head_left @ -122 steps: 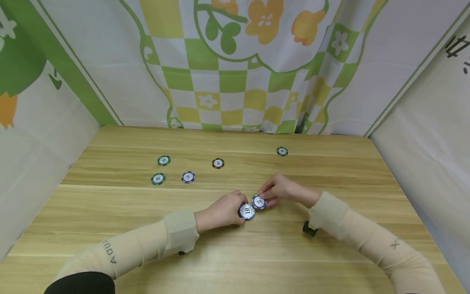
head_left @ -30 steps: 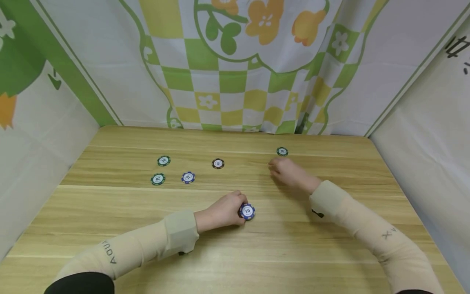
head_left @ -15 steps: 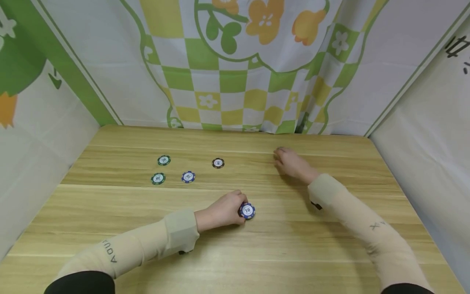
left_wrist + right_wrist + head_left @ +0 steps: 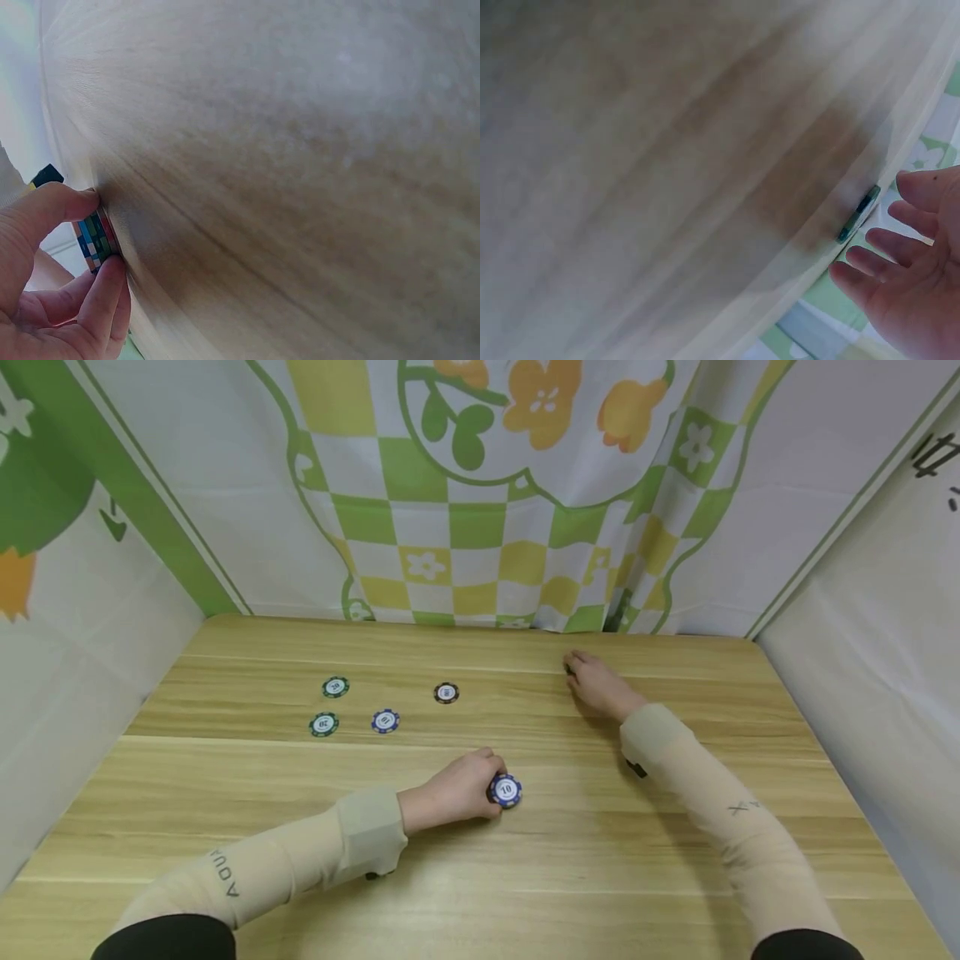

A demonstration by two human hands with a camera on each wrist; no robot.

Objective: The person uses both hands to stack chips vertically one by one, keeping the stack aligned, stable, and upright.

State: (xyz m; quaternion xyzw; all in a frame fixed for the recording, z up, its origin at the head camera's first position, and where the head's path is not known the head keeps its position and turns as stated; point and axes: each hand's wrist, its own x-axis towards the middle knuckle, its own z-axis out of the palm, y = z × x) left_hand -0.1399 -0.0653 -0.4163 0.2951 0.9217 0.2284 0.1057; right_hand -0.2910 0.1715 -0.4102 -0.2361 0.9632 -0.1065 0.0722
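Observation:
My left hand (image 4: pixel 456 787) pinches a short stack of poker chips (image 4: pixel 506 790) by its edges on the table, thumb on one side and fingers on the other. A blue chip marked 10 tops it, and the left wrist view shows mixed coloured edges in the stack (image 4: pixel 96 240). Farther back on the right, my right hand (image 4: pixel 597 683) reaches over a green poker chip (image 4: pixel 858 214) lying flat. Its fingers are spread loosely and appear apart from that chip in the right wrist view. From the head, the hand hides most of the chip.
Two green chips marked 20, an upper one (image 4: pixel 335 687) and a lower one (image 4: pixel 323 724), lie at the left beside a blue chip (image 4: pixel 386 721). A black chip (image 4: pixel 446 693) lies near the middle. Behind the wooden table (image 4: pixel 480 893) hangs a checked curtain (image 4: pixel 480 527).
The blue 10 chip that my right hand held beside the stack now tops it. My right hand has moved back and right to the far green chip. My left hand stays put.

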